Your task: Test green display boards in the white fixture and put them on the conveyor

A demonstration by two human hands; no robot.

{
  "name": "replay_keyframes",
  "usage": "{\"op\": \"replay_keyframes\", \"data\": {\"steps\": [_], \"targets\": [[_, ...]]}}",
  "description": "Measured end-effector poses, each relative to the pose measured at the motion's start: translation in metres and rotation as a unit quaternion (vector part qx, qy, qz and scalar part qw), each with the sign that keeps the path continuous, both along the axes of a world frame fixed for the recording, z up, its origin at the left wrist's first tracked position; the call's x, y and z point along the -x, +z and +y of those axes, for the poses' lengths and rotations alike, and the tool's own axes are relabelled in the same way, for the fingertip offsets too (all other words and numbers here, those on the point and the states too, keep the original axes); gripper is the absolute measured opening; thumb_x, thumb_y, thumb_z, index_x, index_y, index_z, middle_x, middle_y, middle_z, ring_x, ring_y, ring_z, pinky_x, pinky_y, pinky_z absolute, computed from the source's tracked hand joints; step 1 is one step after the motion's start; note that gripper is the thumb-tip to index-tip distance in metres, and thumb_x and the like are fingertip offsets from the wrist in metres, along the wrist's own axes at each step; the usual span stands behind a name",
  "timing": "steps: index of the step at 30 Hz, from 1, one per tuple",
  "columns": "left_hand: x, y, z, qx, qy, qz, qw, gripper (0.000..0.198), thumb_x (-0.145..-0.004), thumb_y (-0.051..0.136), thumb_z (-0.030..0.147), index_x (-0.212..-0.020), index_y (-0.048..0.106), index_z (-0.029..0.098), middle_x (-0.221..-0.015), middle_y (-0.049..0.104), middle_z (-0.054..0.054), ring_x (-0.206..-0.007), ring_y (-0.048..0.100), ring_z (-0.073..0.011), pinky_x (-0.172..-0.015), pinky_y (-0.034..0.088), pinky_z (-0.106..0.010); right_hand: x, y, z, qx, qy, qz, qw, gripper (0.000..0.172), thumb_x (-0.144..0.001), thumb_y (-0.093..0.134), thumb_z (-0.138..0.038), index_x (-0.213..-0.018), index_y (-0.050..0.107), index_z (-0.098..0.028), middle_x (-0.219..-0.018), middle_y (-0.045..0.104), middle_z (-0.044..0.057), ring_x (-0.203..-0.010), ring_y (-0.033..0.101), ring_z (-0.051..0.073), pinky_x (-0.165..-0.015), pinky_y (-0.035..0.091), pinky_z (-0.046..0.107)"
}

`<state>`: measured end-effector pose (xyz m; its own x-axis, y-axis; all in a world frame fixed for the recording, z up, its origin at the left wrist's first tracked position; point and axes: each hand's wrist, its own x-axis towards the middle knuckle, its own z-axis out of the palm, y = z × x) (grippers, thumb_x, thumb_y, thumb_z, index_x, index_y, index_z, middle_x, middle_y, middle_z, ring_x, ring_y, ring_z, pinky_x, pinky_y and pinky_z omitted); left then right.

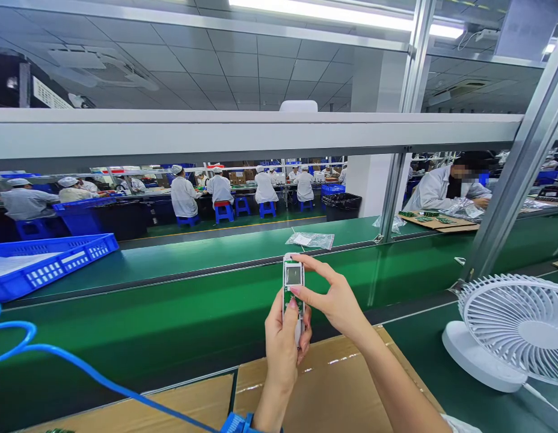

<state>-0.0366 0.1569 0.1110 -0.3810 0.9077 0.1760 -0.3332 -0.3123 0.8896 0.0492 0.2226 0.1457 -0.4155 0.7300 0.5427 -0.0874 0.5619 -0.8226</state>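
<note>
A slim white handheld device casing [299, 328] with a small grey screen [293, 275] and a green circuit board [287, 295] is held upright in front of me. Wrapped round its lower half, my left hand [285, 337] presses its thumb on the board below the screen. My right hand [333, 294] pinches the upper part, its index finger at the top edge and its thumb beside the screen's lower corner. A blue wrist strap [238, 423] with a coiled blue cord [94, 376] is on my left wrist. The back of the device is hidden.
Brown cardboard [333, 385] covers the bench below my hands. A white fan [518, 331] stands at right. Beyond the green conveyor belt [148, 325] are a blue crate [80, 258] and a clear plastic bag [315, 240]. A person [441, 189] works at far right, near circuit boards.
</note>
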Motion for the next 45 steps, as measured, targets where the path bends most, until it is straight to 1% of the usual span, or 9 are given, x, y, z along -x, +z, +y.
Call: {"op": "replay_keyframes", "data": {"steps": [3, 7, 14, 20, 28, 33, 37, 42, 45], "targets": [[0.0003, 0.0002, 0.0003, -0.001, 0.003, 0.0, 1.0, 0.033, -0.08, 0.055, 0.046, -0.103, 0.051, 0.022, -0.057, 0.047, 0.006, -0.033, 0.027, -0.0018, -0.028, 0.017, -0.011, 0.0003, 0.0, -0.0001, -0.003, -0.003, 0.002, 1.0, 0.044, -0.073, 0.068, -0.032, -0.117, 0.06, -0.033, -0.117, 0.061, 0.001, -0.108, 0.054, 0.022, -0.098, 0.039, 0.039], [-0.0001, 0.0008, -0.0001, 0.0, 0.005, -0.003, 1.0, 0.031, -0.081, 0.055, 0.045, -0.1, 0.051, 0.022, -0.057, 0.047, 0.006, -0.033, 0.027, -0.0018, -0.028, 0.018, -0.011, 0.0, 0.0005, -0.0005, 0.0, -0.003, 0.0, 1.0, 0.045, -0.073, 0.068, -0.033, -0.117, 0.06, -0.032, -0.119, 0.06, 0.001, -0.108, 0.054, 0.022, -0.097, 0.04, 0.039], [-0.0018, 0.003, -0.0029, 0.009, 0.01, 0.002, 1.0, 0.03, -0.08, 0.055, 0.045, -0.098, 0.051, 0.022, -0.057, 0.046, 0.006, -0.033, 0.028, -0.0019, -0.029, 0.018, -0.011, -0.0009, 0.0015, -0.0007, 0.01, 0.007, -0.007, 1.0, 0.045, -0.074, 0.068, -0.029, -0.117, 0.059, -0.036, -0.119, 0.06, -0.002, -0.109, 0.053, 0.021, -0.096, 0.04, 0.037], [-0.0019, 0.0027, -0.0015, 0.009, 0.016, 0.0, 1.0, 0.03, -0.079, 0.057, 0.046, -0.097, 0.052, 0.022, -0.057, 0.046, 0.006, -0.033, 0.028, -0.002, -0.029, 0.019, -0.011, -0.0002, 0.0002, -0.0004, 0.005, 0.003, -0.005, 1.0, 0.045, -0.074, 0.067, -0.033, -0.118, 0.059, -0.033, -0.119, 0.06, 0.001, -0.109, 0.053, 0.023, -0.096, 0.041, 0.039], [-0.0028, 0.0032, -0.0022, 0.01, 0.019, -0.006, 1.0, 0.033, -0.077, 0.058, 0.047, -0.098, 0.052, 0.022, -0.057, 0.046, 0.006, -0.033, 0.027, -0.0019, -0.029, 0.018, -0.011, 0.0006, -0.0003, -0.0001, 0.008, 0.008, -0.002, 1.0, 0.045, -0.074, 0.067, -0.034, -0.118, 0.059, -0.034, -0.116, 0.061, 0.001, -0.109, 0.054, 0.023, -0.095, 0.043, 0.04], [-0.0022, 0.0029, -0.0011, 0.005, 0.017, -0.007, 1.0, 0.034, -0.077, 0.058, 0.047, -0.099, 0.052, 0.021, -0.057, 0.047, 0.006, -0.033, 0.027, -0.0019, -0.029, 0.018, -0.011, 0.0003, -0.0003, -0.0001, 0.011, 0.009, -0.005, 1.0, 0.045, -0.074, 0.067, -0.033, -0.118, 0.059, -0.034, -0.118, 0.06, 0.001, -0.111, 0.053, 0.023, -0.093, 0.045, 0.038], [-0.0024, 0.0028, -0.001, 0.004, 0.017, -0.005, 1.0, 0.034, -0.078, 0.057, 0.047, -0.101, 0.051, 0.022, -0.057, 0.047, 0.006, -0.033, 0.027, -0.002, -0.029, 0.018, -0.011, 0.0001, -0.0001, -0.0005, 0.02, 0.013, -0.004, 1.0, 0.045, -0.074, 0.067, -0.032, -0.118, 0.058, -0.035, -0.115, 0.061, 0.0, -0.109, 0.053, 0.022, -0.094, 0.044, 0.038], [-0.0033, 0.004, -0.0024, 0.008, 0.024, -0.004, 1.0, 0.037, -0.077, 0.058, 0.047, -0.103, 0.052, 0.021, -0.057, 0.047, 0.006, -0.033, 0.027, -0.002, -0.029, 0.018, -0.012, 0.0004, 0.0013, -0.0032, 0.011, 0.003, -0.001, 1.0, 0.043, -0.074, 0.066, -0.033, -0.117, 0.06, -0.034, -0.116, 0.061, 0.001, -0.11, 0.053, 0.023, -0.096, 0.042, 0.04], [-0.0021, 0.0043, -0.0012, 0.014, 0.02, 0.002, 1.0, 0.038, -0.077, 0.057, 0.048, -0.103, 0.051, 0.021, -0.057, 0.046, 0.006, -0.033, 0.027, -0.0024, -0.028, 0.017, -0.012, 0.0012, -0.0008, -0.001, 0.026, 0.018, 0.01, 0.999, 0.043, -0.075, 0.066, -0.034, -0.117, 0.059, -0.033, -0.117, 0.06, 0.001, -0.11, 0.053, 0.022, -0.096, 0.042, 0.038]]}}
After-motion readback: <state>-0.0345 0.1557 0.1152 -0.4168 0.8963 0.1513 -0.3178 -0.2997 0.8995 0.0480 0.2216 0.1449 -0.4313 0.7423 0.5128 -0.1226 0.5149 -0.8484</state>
